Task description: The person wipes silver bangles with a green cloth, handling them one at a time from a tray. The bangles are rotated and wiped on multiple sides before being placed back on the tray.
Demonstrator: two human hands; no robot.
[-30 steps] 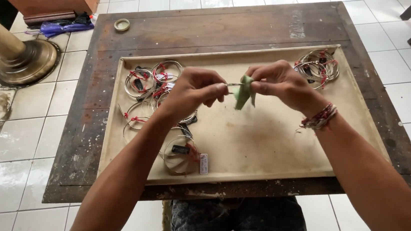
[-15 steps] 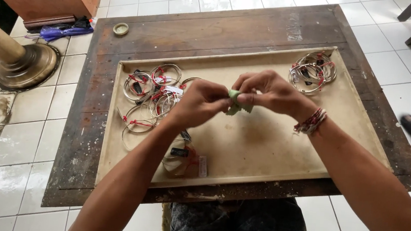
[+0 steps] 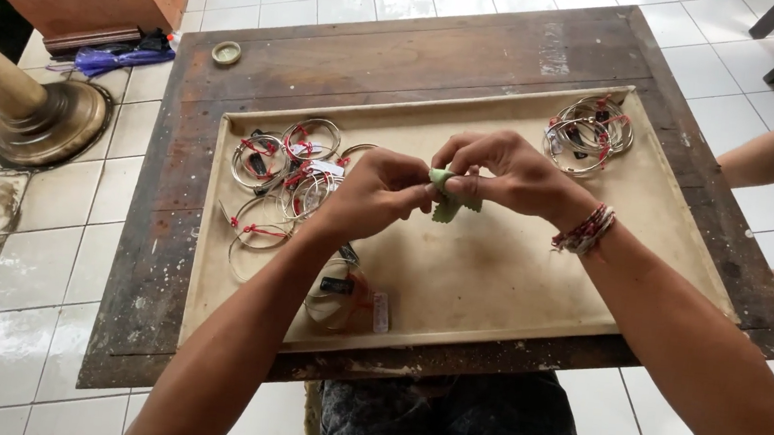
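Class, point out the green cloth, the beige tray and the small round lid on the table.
green cloth (image 3: 446, 207), head view, lower fold.
beige tray (image 3: 494, 285), head view, bare floor.
small round lid (image 3: 226, 53), head view, centre.

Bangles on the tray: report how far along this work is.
Possibly done: a small pile of silver bangles lies apart at the tray's far right corner. In hand: the left hand and right hand pinch a small green cloth between them; any bangle inside it is hidden. Left: the larger heap of bangles with red ties on the left.
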